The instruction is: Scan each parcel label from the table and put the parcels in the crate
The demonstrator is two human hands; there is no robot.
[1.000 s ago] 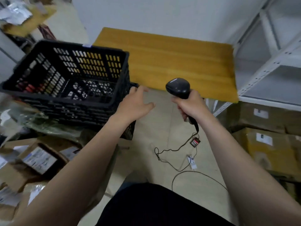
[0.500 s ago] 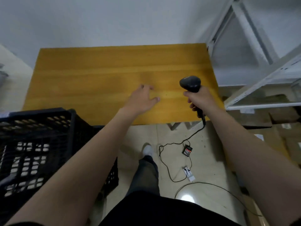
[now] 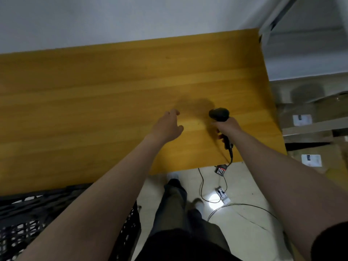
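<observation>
Right grip [image 3: 226, 127] is wrapped round the scanner [image 3: 219, 114]; left grip [image 3: 166, 127] hangs slack-fingered over the counter [image 3: 94, 102], which shows no parcel. Its near-left edge meets the crate [image 3: 22, 213]. A loose cable [image 3: 202, 187] trails by the feet [image 3: 174, 175]: a step could snag it and yank the scanner.

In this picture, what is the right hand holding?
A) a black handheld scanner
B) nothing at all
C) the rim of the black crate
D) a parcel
A: the right hand grips the handle of the black scanner above the wooden table, and its cable hangs down toward the floor.
</observation>
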